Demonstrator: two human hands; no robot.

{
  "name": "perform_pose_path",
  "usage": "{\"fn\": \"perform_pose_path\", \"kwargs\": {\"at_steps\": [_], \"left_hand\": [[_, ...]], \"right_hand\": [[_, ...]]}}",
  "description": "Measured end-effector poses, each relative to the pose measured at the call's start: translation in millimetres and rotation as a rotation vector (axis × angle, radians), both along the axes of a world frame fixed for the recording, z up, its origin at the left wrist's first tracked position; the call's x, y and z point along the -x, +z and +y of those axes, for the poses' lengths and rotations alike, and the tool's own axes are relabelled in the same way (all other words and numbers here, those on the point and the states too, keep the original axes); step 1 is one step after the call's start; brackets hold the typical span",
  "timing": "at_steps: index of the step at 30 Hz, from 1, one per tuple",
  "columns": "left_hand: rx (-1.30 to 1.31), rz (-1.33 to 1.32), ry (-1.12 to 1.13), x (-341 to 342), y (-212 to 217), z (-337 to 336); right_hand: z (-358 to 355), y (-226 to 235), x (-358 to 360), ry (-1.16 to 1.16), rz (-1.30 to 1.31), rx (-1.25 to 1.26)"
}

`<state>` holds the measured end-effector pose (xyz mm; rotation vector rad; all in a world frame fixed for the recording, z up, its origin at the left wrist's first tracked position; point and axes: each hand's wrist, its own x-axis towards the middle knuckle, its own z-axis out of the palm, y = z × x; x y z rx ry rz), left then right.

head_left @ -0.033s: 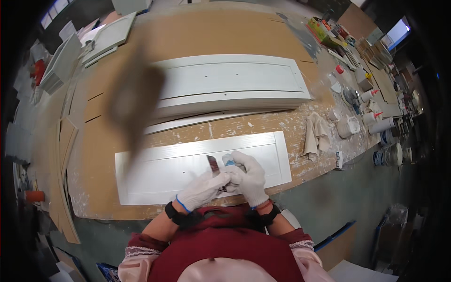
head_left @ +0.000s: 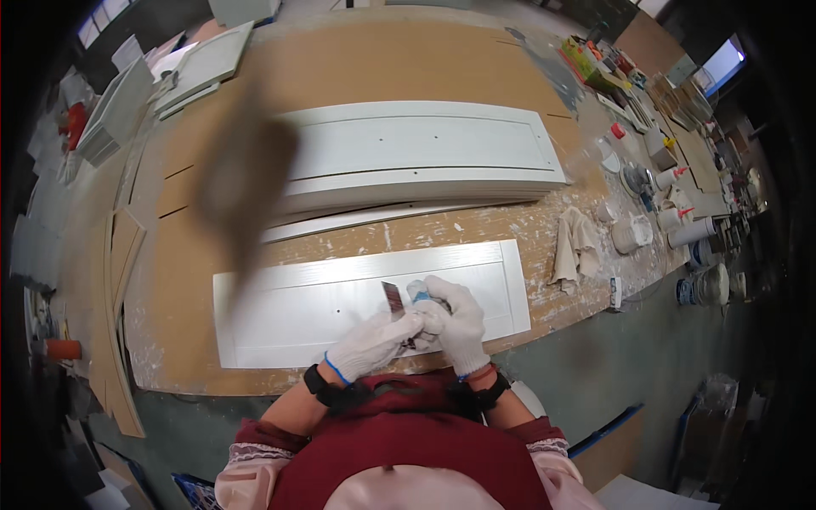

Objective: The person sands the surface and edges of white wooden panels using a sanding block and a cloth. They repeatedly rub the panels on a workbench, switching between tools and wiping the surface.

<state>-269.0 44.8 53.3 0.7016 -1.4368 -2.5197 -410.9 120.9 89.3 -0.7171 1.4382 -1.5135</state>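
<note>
Left hand: the gloved left hand (head_left: pixel 372 344) has its fingers (head_left: pixel 406 323) curled and pinching a small flat scraper blade (head_left: pixel 393 297), which sticks up just beyond the fingertips.
Right hand: the gloved right hand (head_left: pixel 455 323) is closed, its fingers (head_left: pixel 438 313) wrapped around a small blue-and-white tube (head_left: pixel 418 292); only the tube's top shows above the fingers.
Tube and blade: they sit side by side, the blade just left of the tube, nearly touching; whether they touch cannot be told. The two hands press together.
Panel: a long white cabinet panel (head_left: pixel 289 310) lies flat directly under and beyond the fingers, stretching away to both sides of them.
Table: a brown board table (head_left: pixel 374 59), spattered with white near the fingers, carries the panel.
Beyond the fingers: larger white panels (head_left: pixel 416 144) are stacked farther off.
Right of the fingers: a crumpled pale rag (head_left: pixel 575 246) lies near the panel's end, with small tubs and bottles (head_left: pixel 671 217) well apart past it.
</note>
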Motion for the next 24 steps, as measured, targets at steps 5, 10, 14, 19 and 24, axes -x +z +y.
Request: {"fn": "perform_pose_path", "kwargs": {"at_steps": [5,10,14,19,24], "left_hand": [[0.03,-0.136,-0.08,-7.9,27.9,-3.1],[0.121,-0.092,0.045,-5.7,52.8,-10.7],[0.677,-0.251,-0.081,-3.4,18.0,-6.9],[0.779,-0.313,-0.073,10.6,12.8,5.6],[1.152,-0.504,0.024,24.7,39.8,-1.4]], "right_hand": [[13.1,-30.9,1.5,-0.019,0.097,-0.039],[5.3,3.5,6.7,-0.095,0.663,0.086],[-2.7,21.9,3.5,0.187,0.958,0.144],[9.3,6.6,16.5,0.235,0.759,0.298],[47.0,31.7,73.4,-0.049,-0.032,0.103]]}}
